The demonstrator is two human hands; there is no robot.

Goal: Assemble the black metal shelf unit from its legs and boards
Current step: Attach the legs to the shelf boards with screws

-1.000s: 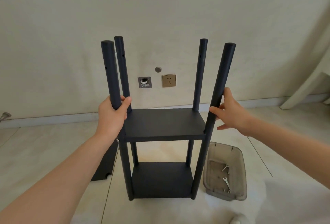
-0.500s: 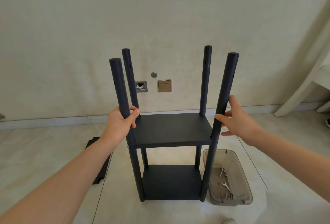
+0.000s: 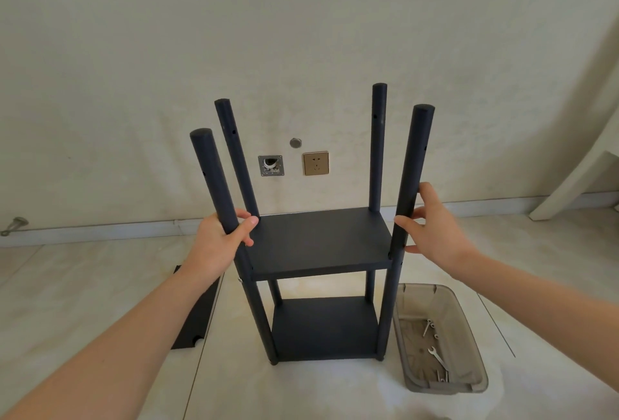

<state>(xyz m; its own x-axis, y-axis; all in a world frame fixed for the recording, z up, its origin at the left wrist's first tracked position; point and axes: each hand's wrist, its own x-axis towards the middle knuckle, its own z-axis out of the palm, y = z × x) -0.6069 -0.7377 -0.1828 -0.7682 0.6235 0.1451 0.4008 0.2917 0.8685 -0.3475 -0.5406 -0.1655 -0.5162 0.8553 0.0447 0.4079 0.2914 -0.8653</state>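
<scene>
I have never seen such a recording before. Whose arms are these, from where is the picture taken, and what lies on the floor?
There is no machine: a person wears a camera on the head, so you see their own arms from above. The left hand grips the front left leg of a half-built black shelf; the right hand touches the front right leg with straight fingers. Two boards are fitted, the upper board and the lower board. On the floor lie a spare board and a grey tub holding a wrench and small hardware.
</scene>
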